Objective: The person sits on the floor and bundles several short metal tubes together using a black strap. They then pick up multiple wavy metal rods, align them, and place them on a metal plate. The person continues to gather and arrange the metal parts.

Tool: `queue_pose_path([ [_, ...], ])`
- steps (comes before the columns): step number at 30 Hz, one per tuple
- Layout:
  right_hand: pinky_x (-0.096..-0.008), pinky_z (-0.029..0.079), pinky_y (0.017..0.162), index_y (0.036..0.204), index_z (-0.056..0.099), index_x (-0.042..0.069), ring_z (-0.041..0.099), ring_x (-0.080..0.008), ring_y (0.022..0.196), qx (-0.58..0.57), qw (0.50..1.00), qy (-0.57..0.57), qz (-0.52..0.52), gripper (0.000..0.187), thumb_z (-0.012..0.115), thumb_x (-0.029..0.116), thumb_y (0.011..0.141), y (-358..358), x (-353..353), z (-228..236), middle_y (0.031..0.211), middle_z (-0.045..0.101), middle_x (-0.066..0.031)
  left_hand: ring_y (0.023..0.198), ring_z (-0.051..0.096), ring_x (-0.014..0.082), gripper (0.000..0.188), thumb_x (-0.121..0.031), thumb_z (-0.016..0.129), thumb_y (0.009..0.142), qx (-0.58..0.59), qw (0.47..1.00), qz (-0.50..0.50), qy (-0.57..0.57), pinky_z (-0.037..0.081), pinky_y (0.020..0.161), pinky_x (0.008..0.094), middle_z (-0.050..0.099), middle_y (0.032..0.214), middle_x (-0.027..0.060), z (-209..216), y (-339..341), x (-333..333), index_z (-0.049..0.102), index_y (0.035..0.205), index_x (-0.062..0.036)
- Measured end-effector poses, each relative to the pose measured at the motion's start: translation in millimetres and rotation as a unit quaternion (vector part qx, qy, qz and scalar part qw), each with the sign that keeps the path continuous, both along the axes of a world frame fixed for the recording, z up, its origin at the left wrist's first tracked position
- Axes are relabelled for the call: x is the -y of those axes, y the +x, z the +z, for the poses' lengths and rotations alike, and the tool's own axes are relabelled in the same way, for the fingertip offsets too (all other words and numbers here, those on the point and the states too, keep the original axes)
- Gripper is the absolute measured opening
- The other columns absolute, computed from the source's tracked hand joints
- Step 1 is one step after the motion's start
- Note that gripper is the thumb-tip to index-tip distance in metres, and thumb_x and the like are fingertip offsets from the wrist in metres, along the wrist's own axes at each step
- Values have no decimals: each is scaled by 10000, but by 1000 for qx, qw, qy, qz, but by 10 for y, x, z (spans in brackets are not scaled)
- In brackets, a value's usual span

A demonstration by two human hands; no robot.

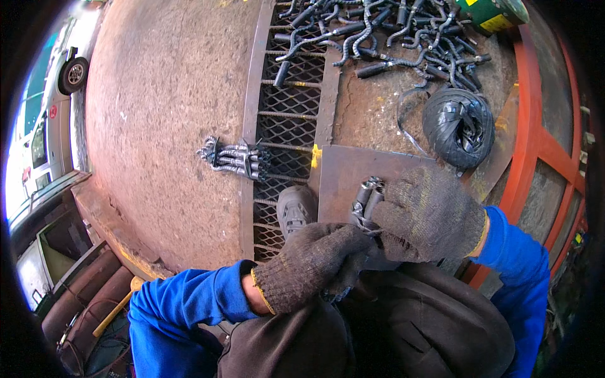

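Note:
Both my hands wear dark grey knitted work gloves and meet above my lap. My left hand point(318, 261) is closed around the lower part of a small bundle of dark metal rods point(367, 200), whose round ends point away from me. Black plastic strip point(365, 218) wraps the bundle's middle. Against the bundle's right side, my right hand point(435, 214) is closed with its fingertips pinching the strip; part of that grip is hidden. A ball of black plastic strip point(458, 126) lies beyond my right hand, with a loose length point(403, 123) trailing beside it.
A tied bundle of ribbed rods point(234, 157) lies at the edge of the floor grating point(287, 120). Bent rods with dark sleeves point(378, 31) are heaped at the far side, near a green container point(495, 16). An orange-red metal frame point(532, 126) stands to the right.

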State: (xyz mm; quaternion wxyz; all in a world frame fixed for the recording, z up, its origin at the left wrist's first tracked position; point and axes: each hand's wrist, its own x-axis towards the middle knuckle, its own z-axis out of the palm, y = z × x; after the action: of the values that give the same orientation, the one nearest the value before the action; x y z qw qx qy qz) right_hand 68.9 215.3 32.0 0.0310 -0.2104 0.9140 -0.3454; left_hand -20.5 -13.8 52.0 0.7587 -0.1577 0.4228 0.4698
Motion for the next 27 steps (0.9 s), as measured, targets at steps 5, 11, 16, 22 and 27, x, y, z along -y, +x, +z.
queue_pose_path([
  [5, -428, 543, 619, 954, 695, 82, 661, -287, 739, -52, 998, 31, 23, 321, 745, 263, 692, -33, 25, 58, 834, 646, -92, 777, 676, 216, 268, -205, 512, 1039, -11, 1000, 17, 2, 557, 708, 335, 694, 946, 129, -15, 46, 46, 642, 1105, 19],
  [11, -414, 527, 577, 893, 695, 87, 647, -276, 696, -56, 994, 60, 67, 283, 748, 270, 683, -37, 39, 43, 807, 633, -95, 609, 632, 142, 360, -376, 526, 1023, -97, 994, 4, -42, 492, 540, 243, 654, 729, 30, -86, 142, -33, 698, 1048, -61],
  [16, -421, 498, 604, 834, 682, 105, 611, -278, 705, -33, 997, 58, 31, 255, 730, 299, 676, 55, 56, 40, 789, 607, -89, 600, 662, 148, 448, -463, 532, 999, -199, 977, -67, -33, 518, 555, 274, 682, 693, 54, -117, 151, -10, 742, 1000, -68],
  [22, -413, 467, 607, 792, 644, 116, 564, -277, 705, -27, 998, 36, -43, 224, 693, 305, 681, 233, 143, -30, 753, 556, -65, 566, 652, 139, 440, -468, 551, 989, -214, 972, -80, -51, 513, 533, 277, 683, 680, 48, -70, 196, -49, 751, 978, -76],
  [27, -429, 459, 614, 811, 682, 90, 574, -302, 650, -31, 998, 4, -63, 284, 764, 249, 589, 277, 168, -51, 753, 596, -92, 555, 631, 119, 405, -420, 579, 990, -186, 978, -71, -58, 490, 508, 249, 663, 667, 39, 11, 158, -99, 735, 971, -48],
])
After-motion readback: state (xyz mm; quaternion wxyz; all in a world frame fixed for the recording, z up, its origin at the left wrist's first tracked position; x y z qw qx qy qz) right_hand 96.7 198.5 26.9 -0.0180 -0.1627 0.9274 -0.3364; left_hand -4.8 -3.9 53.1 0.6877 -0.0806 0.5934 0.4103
